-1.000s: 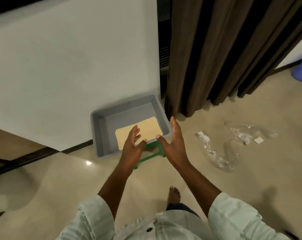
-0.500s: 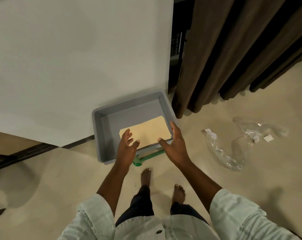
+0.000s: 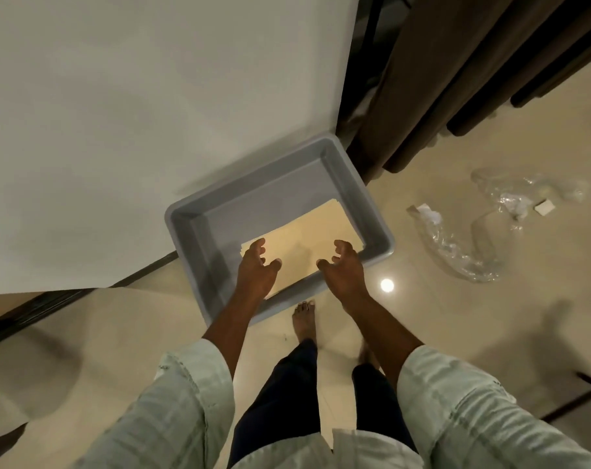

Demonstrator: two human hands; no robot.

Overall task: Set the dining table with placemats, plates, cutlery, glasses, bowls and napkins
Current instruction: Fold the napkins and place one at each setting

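Note:
A grey plastic tub [image 3: 199, 238] stands against the white wall, raised a little off the floor. In its bottom lies a flat beige placemat [image 3: 324, 228], pushed toward the tub's near right corner. My left hand [image 3: 255, 269] hovers over the mat's left end with fingers curled and apart, holding nothing. Above the mat's right side, near the tub's front rim, my right hand [image 3: 344, 267] is held the same way, also empty. Whether the fingertips touch the mat I cannot tell.
Brown curtains [image 3: 456, 79] hang at the upper right beside the tub. Crumpled clear plastic wrap [image 3: 456, 245] and small white scraps lie on the tiled floor to the right. My bare foot [image 3: 304, 319] stands just in front of the tub.
I have stepped closer, so the tub fills more of the view. Both hands have moved forward over the tub and lowered toward the mat. The green stand under the tub is now hidden.

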